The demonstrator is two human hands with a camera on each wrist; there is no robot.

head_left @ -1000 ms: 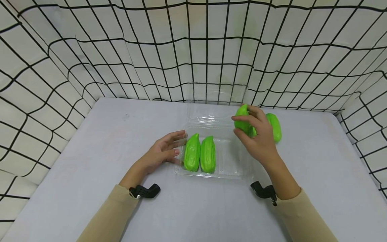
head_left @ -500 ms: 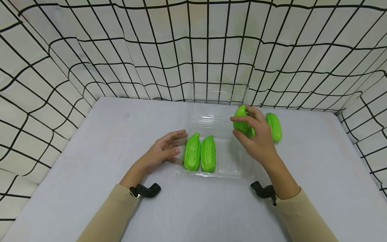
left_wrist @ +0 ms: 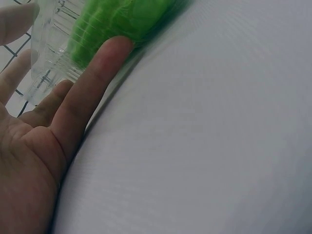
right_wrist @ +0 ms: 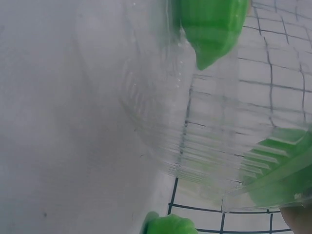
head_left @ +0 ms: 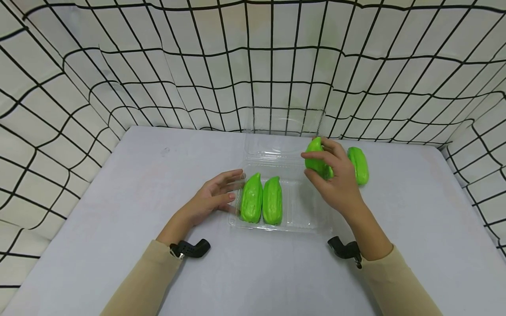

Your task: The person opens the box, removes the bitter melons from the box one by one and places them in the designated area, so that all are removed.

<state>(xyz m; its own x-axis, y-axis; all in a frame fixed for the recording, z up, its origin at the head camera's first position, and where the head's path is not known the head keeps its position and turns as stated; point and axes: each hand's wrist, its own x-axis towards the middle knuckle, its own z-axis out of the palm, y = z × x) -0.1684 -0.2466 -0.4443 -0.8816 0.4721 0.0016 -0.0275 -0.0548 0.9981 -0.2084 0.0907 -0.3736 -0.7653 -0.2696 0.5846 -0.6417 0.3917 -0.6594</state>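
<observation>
A hinged clear plastic box lies with its lid raised at the back. Two light-green ridged gourds stand side by side in its left half, points away from me. My left hand rests against the box's left side, fingers fairly straight; in the left wrist view one finger lies along the clear wall. Above the box's right back corner, my right hand pinches another green gourd between thumb and fingers. A further bit of green shows under that hand, partly hidden; I cannot tell whether it is a separate gourd.
One more green gourd lies on the white table, just right of my right hand. A black grid-patterned white cloth closes off the back and both sides. Each wrist carries a black camera mount.
My right hand, with its gourd, shifted very slightly left early on and has stayed in place since. The left hand, the box and the gourds in it look unchanged.
</observation>
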